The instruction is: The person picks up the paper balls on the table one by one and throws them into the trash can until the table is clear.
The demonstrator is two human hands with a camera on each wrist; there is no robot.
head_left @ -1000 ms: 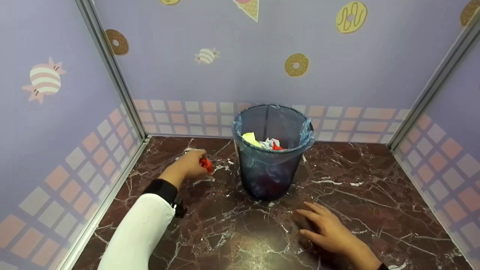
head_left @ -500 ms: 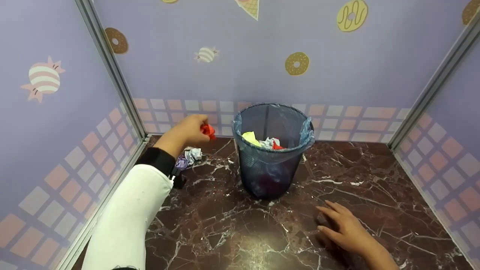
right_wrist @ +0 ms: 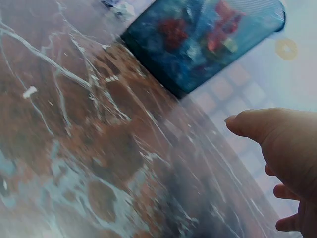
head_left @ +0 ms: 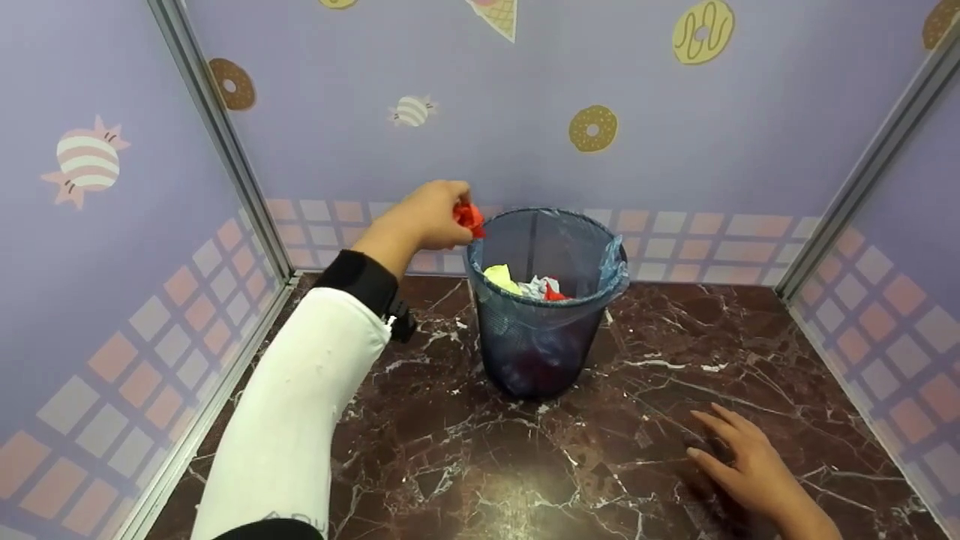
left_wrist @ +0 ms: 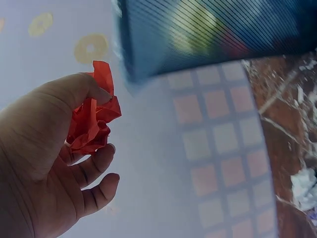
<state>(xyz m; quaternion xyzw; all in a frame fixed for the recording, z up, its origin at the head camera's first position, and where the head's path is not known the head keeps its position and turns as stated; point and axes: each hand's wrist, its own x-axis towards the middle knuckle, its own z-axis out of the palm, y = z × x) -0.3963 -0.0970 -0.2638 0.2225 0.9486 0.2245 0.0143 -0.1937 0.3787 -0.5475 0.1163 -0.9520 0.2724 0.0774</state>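
Observation:
My left hand [head_left: 431, 215] pinches a crumpled red paper ball [head_left: 469, 218] beside the left rim of a dark mesh waste bin [head_left: 536, 345]. In the left wrist view the thumb and fingers curl round the red paper [left_wrist: 94, 121], with the bin's mesh wall [left_wrist: 208, 34] above it. A clear bluish bag lines the bin. Inside lie yellow paper [head_left: 501, 278], white paper [head_left: 538, 286] and a bit of red paper [head_left: 555, 291]. My right hand [head_left: 750, 465] hovers low over the right part of the marbled surface, fingers loosely extended, holding nothing.
Crumpled white paper [left_wrist: 304, 188] lies on the marbled surface [head_left: 465, 465] left of the bin, hidden behind my left arm in the head view. A patterned back wall [head_left: 360, 157] rises behind the bin. Side walls stand at left and right.
Gripping the red paper, my left hand has risen from the surface and moved right to the bin's rim. My right hand has drifted right, away from the bin.

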